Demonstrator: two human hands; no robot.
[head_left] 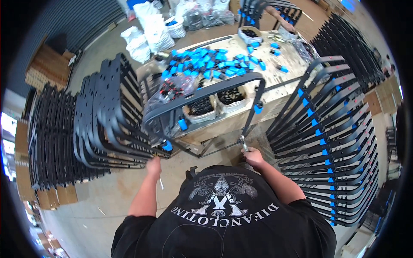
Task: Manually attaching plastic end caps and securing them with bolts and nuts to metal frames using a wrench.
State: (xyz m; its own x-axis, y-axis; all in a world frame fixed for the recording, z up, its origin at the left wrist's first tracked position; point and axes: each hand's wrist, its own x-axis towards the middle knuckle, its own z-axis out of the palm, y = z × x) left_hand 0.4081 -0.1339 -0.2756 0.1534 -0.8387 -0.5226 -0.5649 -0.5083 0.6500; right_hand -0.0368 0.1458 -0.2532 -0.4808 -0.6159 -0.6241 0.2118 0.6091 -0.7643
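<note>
A dark bent-tube frame [206,91] stands upright at the near edge of the workbench, with blue-wrapped pieces [183,124] on its tubes. At its lower right corner, my right hand [253,157] is closed round a silver power ratchet [244,142], whose head meets the tube. My left hand [153,165] is closed by the frame's lower left corner, near another blue-wrapped piece [167,146]. A thin pale rod [161,183] sticks out below that hand; the fingers hide most of it, so its kind is unclear.
Similar frames [327,142] with blue pieces stand in a row to the right; more dark frames [107,116] stack up left. On the workbench [254,112] lie blue-wrapped parts [211,60] and tubs of dark fasteners [201,107]. White sacks [150,32] and another person's arm [280,18] show beyond.
</note>
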